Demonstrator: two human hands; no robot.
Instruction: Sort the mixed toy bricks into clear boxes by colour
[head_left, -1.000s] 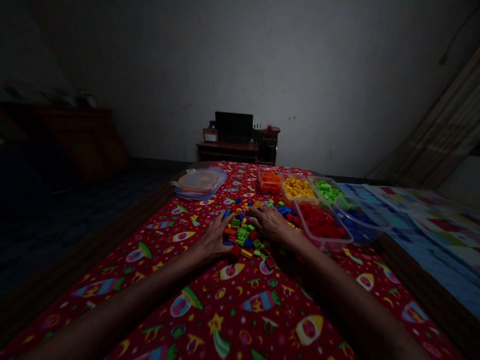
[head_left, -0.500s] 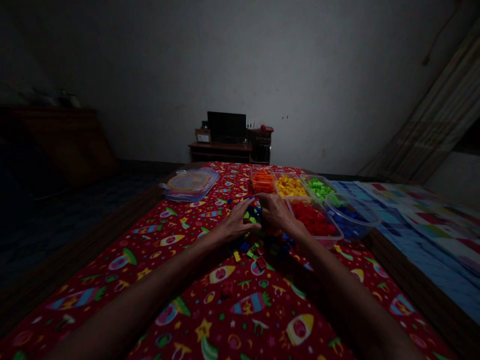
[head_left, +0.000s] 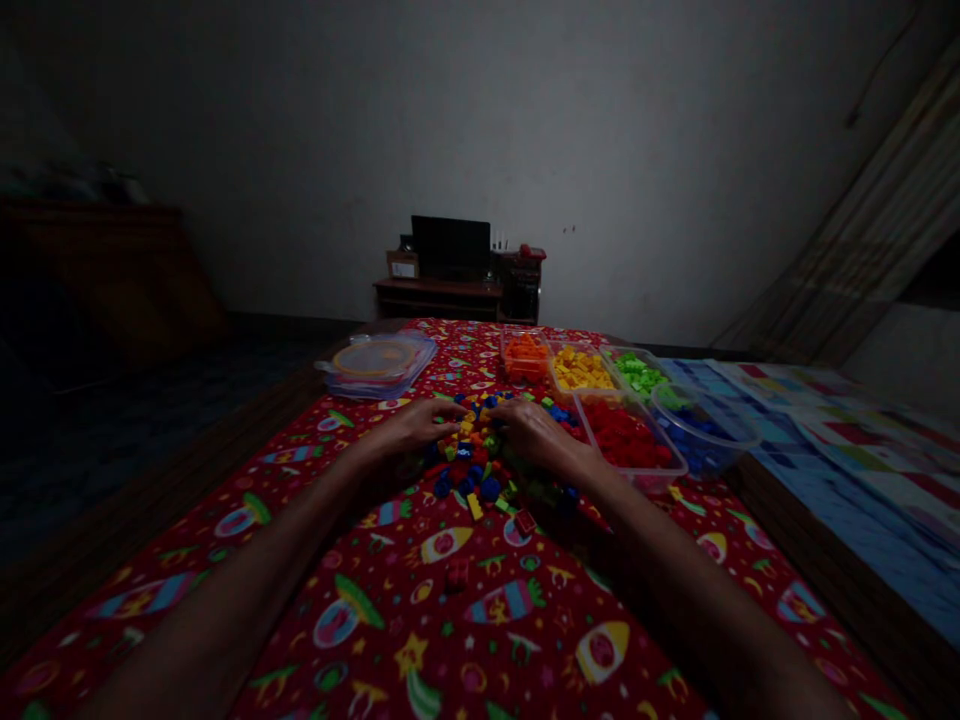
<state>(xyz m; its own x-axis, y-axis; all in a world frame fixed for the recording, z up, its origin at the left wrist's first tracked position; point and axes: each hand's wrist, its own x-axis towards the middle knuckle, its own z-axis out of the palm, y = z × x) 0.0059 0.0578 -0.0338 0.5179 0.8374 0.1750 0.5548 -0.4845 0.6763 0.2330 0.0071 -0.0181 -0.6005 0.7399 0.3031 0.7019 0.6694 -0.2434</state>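
A loose pile of mixed toy building bricks, blue, yellow, green, orange and red, lies spread on the red patterned cloth. At its left side is my left hand, fingers stretched towards the bricks, thumb apart, nothing visible in it. My right hand arches over the pile's right part, fingers bent down. Its fingertips and anything under them are hidden. Near me, a yellow brick, a dark red brick and another red brick lie apart from the main heap.
Clear boxes hold orange bricks, yellow bricks, green bricks and red bricks. A round tub contains blue bricks. Stacked clear lids lie at the far left. A bed adjoins the right side.
My hands, close together over the bricks, have moved apart. The left shifted left; the right moved slightly left and down. The bricks between them now lie spread flatter and more in sight.
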